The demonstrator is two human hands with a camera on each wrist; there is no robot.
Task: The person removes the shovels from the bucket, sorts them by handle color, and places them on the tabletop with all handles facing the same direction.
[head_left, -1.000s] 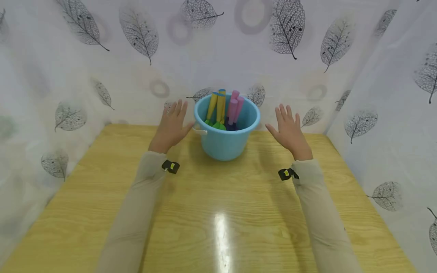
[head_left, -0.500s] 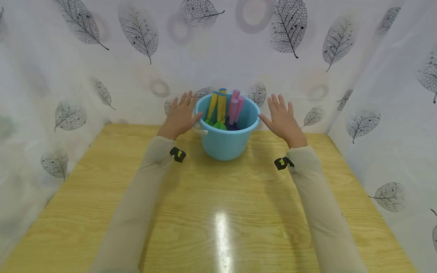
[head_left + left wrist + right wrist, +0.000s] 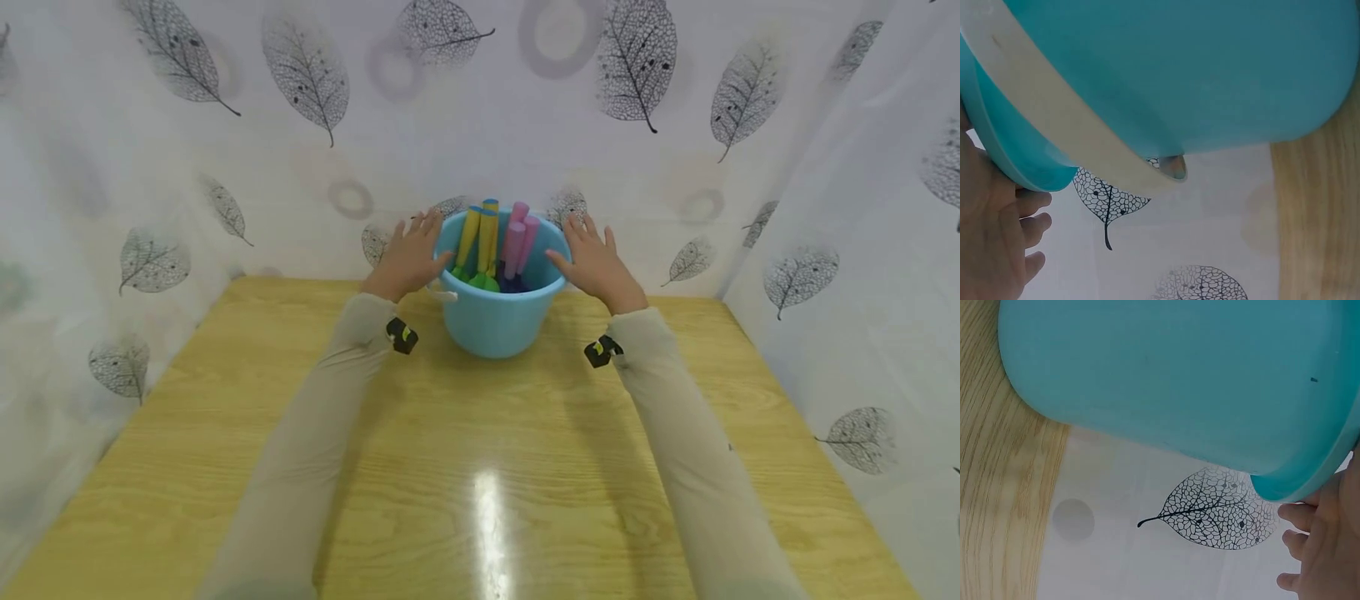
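A light blue bucket point(image 3: 495, 329) stands on the wooden table near the back. Upright inside it are several yellow handles point(image 3: 486, 243) with blue ends and green lower parts, beside several pink handles point(image 3: 514, 247) with dark purple lower parts. My left hand point(image 3: 407, 262) is at the bucket's left rim, fingers extended and thumb at the edge. Opposite it, my right hand point(image 3: 598, 267) lies along the right rim with its fingers stretched out. The left wrist view shows the bucket's white carrying handle point(image 3: 1063, 112) hanging across its side. In the right wrist view, fingertips point(image 3: 1297, 517) are right beneath the rim.
The wooden table point(image 3: 435, 467) extends from the bucket toward me, with a bright light reflection on it. A white curtain point(image 3: 480, 125) printed with leaves closes off the back and both sides, close behind the bucket.
Both hands have moved forward and inward, from apart on either side to the bucket's rim. The bucket and the handles in it stay in place.
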